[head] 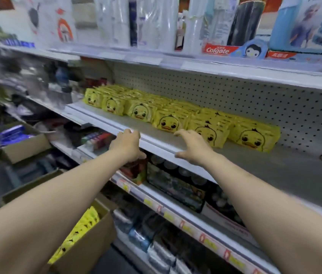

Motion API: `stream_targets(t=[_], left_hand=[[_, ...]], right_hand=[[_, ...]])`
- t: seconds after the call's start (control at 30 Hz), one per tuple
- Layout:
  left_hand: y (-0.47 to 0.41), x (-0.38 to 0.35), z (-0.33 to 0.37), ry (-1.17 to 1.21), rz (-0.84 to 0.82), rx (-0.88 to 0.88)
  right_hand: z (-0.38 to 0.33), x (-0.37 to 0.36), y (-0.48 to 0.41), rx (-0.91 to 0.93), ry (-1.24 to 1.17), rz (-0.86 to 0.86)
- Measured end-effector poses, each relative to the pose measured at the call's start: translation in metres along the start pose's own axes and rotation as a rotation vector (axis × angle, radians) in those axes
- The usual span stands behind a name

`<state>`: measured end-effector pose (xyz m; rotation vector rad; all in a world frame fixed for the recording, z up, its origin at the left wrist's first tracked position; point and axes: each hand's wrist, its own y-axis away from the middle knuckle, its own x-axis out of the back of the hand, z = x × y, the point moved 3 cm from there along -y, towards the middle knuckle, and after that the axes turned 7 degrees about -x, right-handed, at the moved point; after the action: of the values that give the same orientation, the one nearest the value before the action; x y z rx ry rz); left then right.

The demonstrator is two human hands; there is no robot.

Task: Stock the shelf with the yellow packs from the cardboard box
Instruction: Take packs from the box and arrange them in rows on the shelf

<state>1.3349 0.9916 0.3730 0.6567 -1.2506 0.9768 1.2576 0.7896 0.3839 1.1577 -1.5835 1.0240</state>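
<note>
The left hand (127, 145) rests loose on the shelf (274, 173) edge, the right hand (193, 148) hangs empty above it, and the left arm (57, 196) hides part of the cardboard box (89, 252) of yellow packs (86, 221).

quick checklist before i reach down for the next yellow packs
1. Left hand free: ok, it holds no pack, fingers at the shelf's front rail.
2. Right hand free: ok, open and holding nothing, just in front of the shelved packs.
3. Stock left in the cardboard box: ok, yellow packs show inside.
4. Room on the shelf: ok, bare surface in front of and to the right of the rows.
5. Shelved packs tidy: ok, they stand face forward in rows.
6. How many are left in the box: cannot tell, the left arm hides part of it.
</note>
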Motion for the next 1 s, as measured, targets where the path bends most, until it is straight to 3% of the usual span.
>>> stream_targets(t=[0.43,0.57,0.77,1.0], left_hand=[[0.054,-0.051,-0.222,0.004,-0.116,0.277],[0.033,-0.095,-0.298,0.079,-0.189,0.238],[0.001,-0.187,-0.4,0.187,-0.442,0.244],[0.002,-0.273,-0.475,0.244,-0.625,0.279]], right_hand=[[-0.185,-0.164,-0.055,0.264,-0.047,-0.28],[-0.221,-0.24,-0.085,0.239,-0.049,-0.39],[-0.257,-0.371,-0.119,0.076,-0.035,-0.648],[-0.265,-0.49,-0.114,-0.097,-0.084,-0.851]])
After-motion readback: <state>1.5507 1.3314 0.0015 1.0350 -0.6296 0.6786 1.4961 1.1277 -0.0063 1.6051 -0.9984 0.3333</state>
